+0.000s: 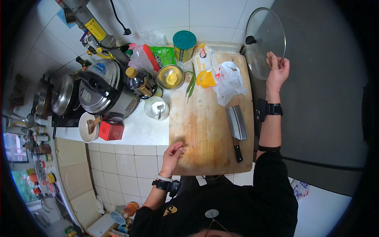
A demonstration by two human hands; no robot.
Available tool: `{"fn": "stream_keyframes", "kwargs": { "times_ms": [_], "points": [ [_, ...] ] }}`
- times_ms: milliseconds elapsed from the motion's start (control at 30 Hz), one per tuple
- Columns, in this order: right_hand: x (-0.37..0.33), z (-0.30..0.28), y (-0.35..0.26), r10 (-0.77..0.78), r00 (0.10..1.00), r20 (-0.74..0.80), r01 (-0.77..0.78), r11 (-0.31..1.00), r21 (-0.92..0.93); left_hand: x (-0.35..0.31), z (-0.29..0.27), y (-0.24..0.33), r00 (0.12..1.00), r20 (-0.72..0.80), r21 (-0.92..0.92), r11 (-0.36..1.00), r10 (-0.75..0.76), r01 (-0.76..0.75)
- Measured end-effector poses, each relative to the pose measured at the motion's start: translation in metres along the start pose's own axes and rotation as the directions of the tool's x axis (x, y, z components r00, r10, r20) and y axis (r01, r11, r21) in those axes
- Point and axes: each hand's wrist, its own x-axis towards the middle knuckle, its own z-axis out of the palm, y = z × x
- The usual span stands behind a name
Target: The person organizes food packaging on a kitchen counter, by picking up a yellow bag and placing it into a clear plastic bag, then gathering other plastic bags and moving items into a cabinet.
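Right hand [278,65]: fingers closed on the rim of the glass lid [268,41]; thumb placement unclear. Lid is past the board's far right corner, tilted up in front of the dark panel [319,91], knob [250,40] on its left side. Left hand [173,155]: loosely curled, partly open, nothing visible in it, at the near-left edge of the board [201,134]; can't tell if it's touching the wood. Cleaver [237,123] lies on the board's right half, handle toward the person. Far end of board: white bag [230,83], yellow packet [205,79] beside it, green chilies [191,85] left of that. Metal bowl [175,81] with something yellow inside sits at the board's far-left corner; cup [151,108] with a spoon [160,112] in it is nearer, left of the board.
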Motion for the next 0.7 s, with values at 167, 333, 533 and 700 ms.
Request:
{"fn": "stream_keyframes", "kwargs": {
  "times_ms": [167, 333, 533, 700],
  "points": [
    [-0.009, -0.021, 0.02, 0.071, 0.997, -0.017, -0.072, 0.986, -0.152, -0.009, 0.002, -0.001, 0.999, -0.013, -0.03, 0.999, -0.038, 0.038],
    [-0.006, -0.037, 0.056, 0.147, 0.988, -0.042, -0.151, 0.984, -0.098, 0.002, 0.0, -0.002, 1.0, 0.002, -0.025, 0.999, -0.03, 0.03],
    [0.006, -0.039, 0.082, 0.212, 0.976, -0.059, -0.214, 0.977, -0.028, 0.009, -0.002, 0.002, 0.999, -0.004, -0.021, 0.999, -0.039, 0.039],
    [0.014, -0.035, 0.092, 0.152, 0.982, -0.112, -0.167, 0.977, -0.132, 0.016, 0.005, 0.005, 0.999, 0.006, -0.024, 0.999, -0.038, 0.038]
  ]
}}
